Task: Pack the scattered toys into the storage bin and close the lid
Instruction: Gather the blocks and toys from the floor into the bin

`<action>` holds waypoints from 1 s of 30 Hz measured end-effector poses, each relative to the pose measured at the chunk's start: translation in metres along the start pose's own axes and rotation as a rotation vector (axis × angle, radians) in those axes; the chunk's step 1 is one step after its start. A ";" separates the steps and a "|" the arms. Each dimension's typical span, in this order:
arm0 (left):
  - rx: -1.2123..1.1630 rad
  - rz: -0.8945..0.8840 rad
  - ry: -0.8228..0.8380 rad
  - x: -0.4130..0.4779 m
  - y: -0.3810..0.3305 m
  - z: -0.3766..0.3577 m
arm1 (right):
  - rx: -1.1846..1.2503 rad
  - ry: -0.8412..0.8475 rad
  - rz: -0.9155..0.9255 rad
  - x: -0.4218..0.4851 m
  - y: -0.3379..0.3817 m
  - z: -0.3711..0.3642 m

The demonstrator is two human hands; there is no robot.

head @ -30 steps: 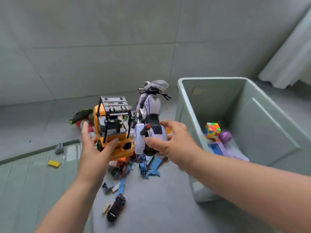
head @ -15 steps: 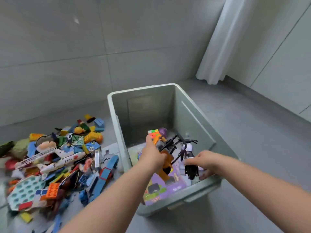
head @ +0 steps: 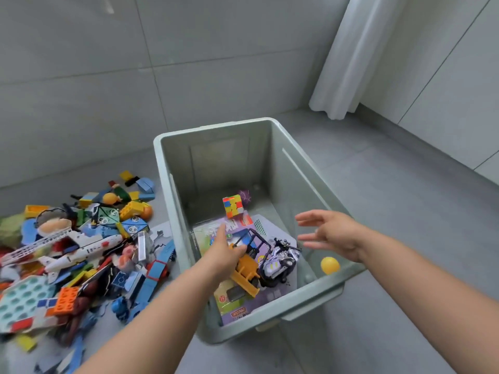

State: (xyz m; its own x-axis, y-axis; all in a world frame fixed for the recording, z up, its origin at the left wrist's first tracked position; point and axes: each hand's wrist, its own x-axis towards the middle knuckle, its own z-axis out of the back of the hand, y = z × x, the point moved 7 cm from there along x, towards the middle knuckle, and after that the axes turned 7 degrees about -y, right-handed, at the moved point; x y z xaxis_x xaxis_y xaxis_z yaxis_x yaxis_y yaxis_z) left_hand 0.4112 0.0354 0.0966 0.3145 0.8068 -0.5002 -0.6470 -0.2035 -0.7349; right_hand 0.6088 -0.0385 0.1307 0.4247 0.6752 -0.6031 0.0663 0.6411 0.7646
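Grey floor tiles (head: pixel 391 201) meet a wall of large pale grey tiles (head: pixel 81 63), and a white curtain (head: pixel 353 55) hangs down to the floor in the corner at the right. A pale green storage bin (head: pixel 321 298) stands open on the floor, with no lid seen on it. Inside lie a colourful puzzle cube (head: pixel 232 206), a purple spiky ball (head: pixel 244 196), a purple toy box (head: pixel 237 303) whose printing is too blurred to read, a yellow toy bulldozer (head: pixel 247 271), a white and black toy motorcycle (head: pixel 279 261) just beside it, and a yellow ball (head: pixel 330 265) near the front corner. The left hand (head: pixel 224 252) reaches down into the bin, fingers loose, touching the bulldozer's cab frame; whether it grips cannot be told. The right hand (head: pixel 330 233) hovers above the bin's right side, fingers spread, holding nothing. Left of the bin a pile of scattered toys (head: pixel 81 247) covers the floor, among them a white toy airplane (head: pixel 83 248), building bricks and blue track pieces (head: pixel 155 271).
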 end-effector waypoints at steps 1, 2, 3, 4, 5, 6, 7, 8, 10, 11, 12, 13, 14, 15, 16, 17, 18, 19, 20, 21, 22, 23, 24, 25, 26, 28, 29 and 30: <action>-0.081 -0.057 -0.013 -0.007 -0.005 0.011 | 0.007 0.010 0.025 -0.005 0.007 -0.004; -0.161 -0.110 -0.038 -0.016 -0.009 0.027 | -0.001 0.030 0.053 -0.011 0.015 -0.013; -0.246 -0.158 -0.074 -0.024 -0.010 0.045 | -0.022 0.062 0.081 -0.017 0.024 -0.024; -0.326 -0.206 -0.118 -0.033 -0.008 0.066 | -0.056 0.102 0.114 -0.025 0.034 -0.039; -0.391 -0.251 -0.174 -0.041 -0.002 0.089 | -0.097 0.145 0.151 -0.033 0.045 -0.057; -0.439 -0.282 -0.236 -0.047 0.008 0.112 | -0.143 0.191 0.188 -0.041 0.056 -0.077; -0.468 -0.297 -0.296 -0.052 0.023 0.135 | -0.189 0.240 0.226 -0.050 0.067 -0.100; -0.482 -0.289 -0.352 -0.056 0.043 0.157 | -0.231 0.293 0.261 -0.058 0.077 -0.125; -0.483 -0.202 -0.444 -0.054 0.098 0.193 | -0.332 0.397 0.330 -0.074 0.090 -0.182; -0.466 -0.136 -0.481 -0.051 0.130 0.207 | -0.416 0.430 0.376 -0.079 0.091 -0.213; -0.440 -0.064 -0.514 -0.049 0.165 0.218 | -0.520 0.443 0.427 -0.084 0.090 -0.246; -0.411 0.010 -0.542 -0.048 0.199 0.226 | -0.620 0.441 0.467 -0.084 0.083 -0.279; -0.388 0.080 -0.560 -0.048 0.233 0.229 | -0.694 0.439 0.479 -0.082 0.071 -0.311; -0.362 0.136 -0.562 -0.049 0.264 0.229 | -0.747 0.441 0.462 -0.076 0.053 -0.341; -0.320 0.173 -0.548 -0.050 0.291 0.225 | -0.778 0.441 0.423 -0.068 0.031 -0.367; -0.257 0.189 -0.525 -0.051 0.313 0.219 | -0.789 0.424 0.373 -0.057 0.007 -0.388; -0.173 0.187 -0.507 -0.052 0.330 0.213 | -0.773 0.400 0.322 -0.046 -0.016 -0.403; -0.079 0.172 -0.497 -0.054 0.346 0.208 | -0.749 0.384 0.272 -0.036 -0.044 -0.417; 0.017 0.148 -0.490 -0.055 0.356 0.204 | -0.748 0.374 0.240 -0.028 -0.070 -0.425; 0.095 0.124 -0.481 -0.055 0.363 0.201 | -0.789 0.372 0.230 -0.020 -0.094 -0.430; 0.157 0.111 -0.466 -0.056 0.374 0.198 | -0.846 0.364 0.239 -0.014 -0.118 -0.437; 0.215 0.109 -0.435 -0.055 0.384 0.193 | -0.880 0.318 0.265 -0.009 -0.136 -0.441; 0.266 0.118 -0.391 -0.054 0.395 0.188 | -0.881 0.242 0.299 -0.003 -0.147 -0.443; 0.316 0.134 -0.345 -0.053 0.406 0.182 | -0.852 0.156 0.340 0.005 -0.151 -0.443; 0.366 0.147 -0.308 -0.051 0.415 0.175 | -0.823 0.081 0.391 0.014 -0.152 -0.444; 0.434 0.147 -0.286 -0.049 0.424 0.161 | -0.813 0.013 0.490 0.034 -0.147 -0.448; 0.453 0.144 -0.293 -0.047 0.425 0.155 | -0.803 0.016 0.532 0.044 -0.144 -0.450; 0.469 0.139 -0.304 -0.046 0.426 0.151 | -0.775 0.025 0.574 0.051 -0.141 -0.452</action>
State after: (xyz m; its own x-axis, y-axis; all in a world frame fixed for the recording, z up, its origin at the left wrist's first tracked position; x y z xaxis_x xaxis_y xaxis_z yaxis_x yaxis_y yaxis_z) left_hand 0.0167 -0.0050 -0.1243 0.0358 0.9274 -0.3723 -0.9287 -0.1068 -0.3552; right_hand 0.2132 0.0700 -0.1104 0.1867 0.9628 -0.1953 -0.7639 0.2673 0.5874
